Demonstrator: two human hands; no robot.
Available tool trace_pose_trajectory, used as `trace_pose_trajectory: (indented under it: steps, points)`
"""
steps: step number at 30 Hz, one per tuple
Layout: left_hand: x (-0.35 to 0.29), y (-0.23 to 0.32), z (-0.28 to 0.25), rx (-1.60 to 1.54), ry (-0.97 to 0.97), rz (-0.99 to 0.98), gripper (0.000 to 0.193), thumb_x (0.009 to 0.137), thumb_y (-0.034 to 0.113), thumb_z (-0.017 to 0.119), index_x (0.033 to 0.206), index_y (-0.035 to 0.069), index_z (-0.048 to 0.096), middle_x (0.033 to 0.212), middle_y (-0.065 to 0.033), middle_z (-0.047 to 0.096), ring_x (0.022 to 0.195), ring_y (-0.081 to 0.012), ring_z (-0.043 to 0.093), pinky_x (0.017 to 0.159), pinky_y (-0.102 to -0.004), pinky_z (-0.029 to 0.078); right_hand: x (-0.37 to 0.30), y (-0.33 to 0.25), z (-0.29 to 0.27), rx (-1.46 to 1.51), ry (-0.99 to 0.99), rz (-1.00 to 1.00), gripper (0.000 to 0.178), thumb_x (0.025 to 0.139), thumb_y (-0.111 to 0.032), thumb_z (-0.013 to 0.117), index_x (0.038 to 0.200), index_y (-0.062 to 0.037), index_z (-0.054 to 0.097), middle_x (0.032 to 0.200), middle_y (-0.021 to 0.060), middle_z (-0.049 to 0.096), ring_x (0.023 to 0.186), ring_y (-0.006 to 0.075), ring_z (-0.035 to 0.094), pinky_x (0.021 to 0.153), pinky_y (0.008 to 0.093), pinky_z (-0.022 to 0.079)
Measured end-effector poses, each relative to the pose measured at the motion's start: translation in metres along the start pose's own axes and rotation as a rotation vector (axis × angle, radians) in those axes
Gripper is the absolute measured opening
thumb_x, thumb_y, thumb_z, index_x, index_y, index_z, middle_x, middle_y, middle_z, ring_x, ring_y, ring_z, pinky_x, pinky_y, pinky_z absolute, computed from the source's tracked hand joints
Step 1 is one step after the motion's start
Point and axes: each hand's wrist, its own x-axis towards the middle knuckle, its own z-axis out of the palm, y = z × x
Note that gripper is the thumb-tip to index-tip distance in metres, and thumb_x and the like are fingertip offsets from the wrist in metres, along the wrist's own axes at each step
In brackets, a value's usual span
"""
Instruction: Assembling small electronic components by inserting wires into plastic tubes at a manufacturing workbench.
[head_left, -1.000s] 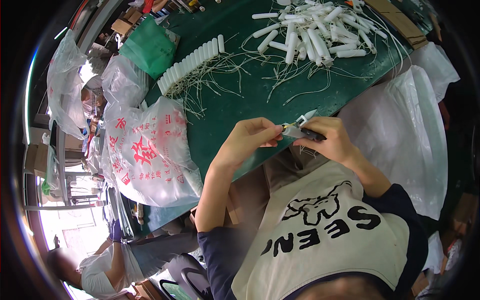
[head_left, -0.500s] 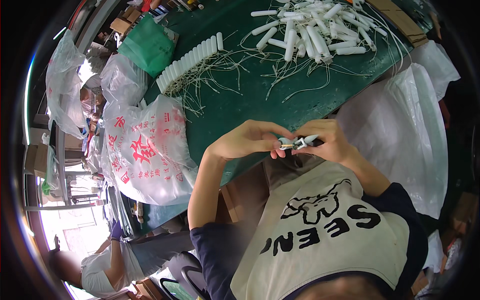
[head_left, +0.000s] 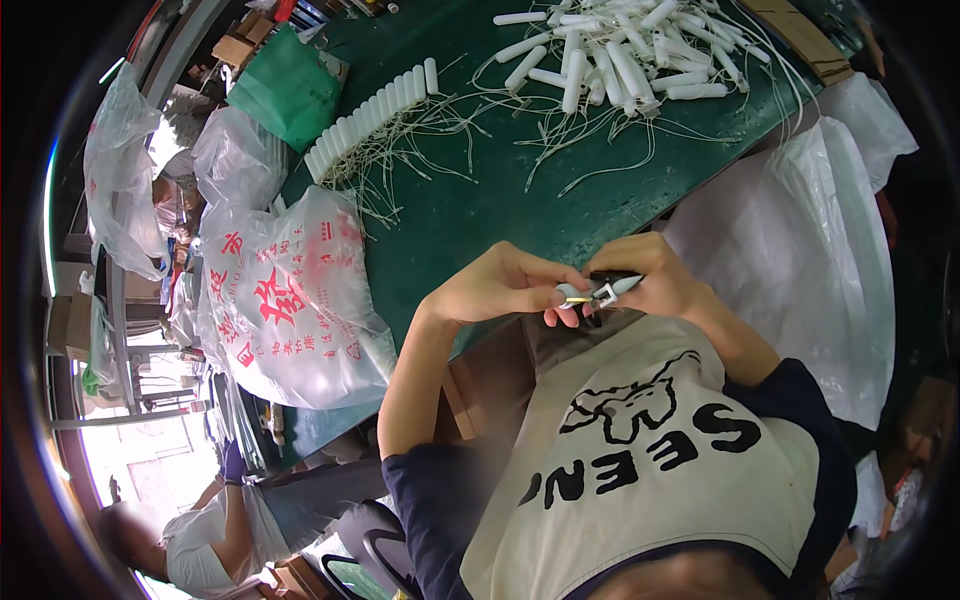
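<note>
My left hand (head_left: 508, 284) is closed in a pinch on a small white rounded part (head_left: 568, 291), from which a thin yellow piece (head_left: 578, 300) sticks out toward the right. My right hand (head_left: 657, 272) is wrapped round a small white-and-black piece (head_left: 603, 294) with a pale pointed end (head_left: 627, 284). Both held pieces almost meet in front of my apron, near the table's front edge. Fingers hide much of them, so their exact kind cannot be made out. A black portion shows beside my right fingers.
On the green table (head_left: 500, 215) lie a neat row of white tubes (head_left: 372, 118) with thin leads and a loose pile of similar tubes (head_left: 625, 65). A white plastic bag (head_left: 300, 320) hangs at the left, white sheeting (head_left: 800, 260) at the right. Another person (head_left: 215, 530) stands lower left.
The black portion beside my right fingers shows more, and the pieces between my hands have tilted slightly. The tabletop things sit a little further left and higher in view.
</note>
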Motion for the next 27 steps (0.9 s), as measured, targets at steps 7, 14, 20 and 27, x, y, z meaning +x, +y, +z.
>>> trace_pose_trajectory:
  steps: [7, 14, 20, 27]
  points:
    - [-0.002, -0.009, 0.002, -0.135, 0.147, 0.006, 0.029, 0.084, 0.012, 0.055, 0.104, -0.008, 0.06, 0.079, -0.0155, 0.067, 0.068, -0.0146, 0.06, 0.066, -0.0254, 0.048, -0.008, 0.001, -0.021, 0.453, 0.175, 0.464, 0.024, 0.082, 0.003, 0.054, 0.106, 0.0009, 0.054, 0.081, 0.0087, 0.062, 0.06, 0.0099, 0.057, 0.054, 0.0206, 0.046]
    - [-0.004, -0.008, 0.006, -0.17, 0.23, -0.027, 0.032, 0.083, 0.013, 0.055, 0.106, -0.01, 0.057, 0.082, -0.0165, 0.067, 0.067, -0.0152, 0.06, 0.068, -0.024, 0.047, -0.025, 0.009, -0.06, 0.434, 0.002, 0.649, 0.019, 0.093, -0.008, 0.037, 0.101, 0.0001, 0.052, 0.071, 0.0082, 0.06, 0.046, 0.0093, 0.053, 0.042, 0.0216, 0.042]
    - [-0.003, -0.008, 0.005, -0.166, 0.229, -0.029, 0.033, 0.084, 0.014, 0.054, 0.105, -0.01, 0.057, 0.084, -0.0163, 0.067, 0.069, -0.0145, 0.06, 0.069, -0.0236, 0.047, -0.022, 0.004, -0.066, 0.292, -0.104, 0.652, 0.021, 0.094, -0.01, 0.035, 0.1, 0.0, 0.053, 0.068, 0.0068, 0.06, 0.045, 0.0079, 0.051, 0.041, 0.0213, 0.042]
    - [-0.002, -0.008, 0.004, -0.161, 0.213, -0.037, 0.032, 0.084, 0.014, 0.053, 0.105, -0.01, 0.057, 0.086, -0.0164, 0.066, 0.072, -0.0146, 0.06, 0.07, -0.024, 0.046, -0.01, 0.003, -0.045, 0.255, 0.022, 0.539, 0.02, 0.093, -0.012, 0.042, 0.101, -0.0011, 0.056, 0.07, 0.0047, 0.062, 0.05, 0.0074, 0.052, 0.045, 0.021, 0.042]
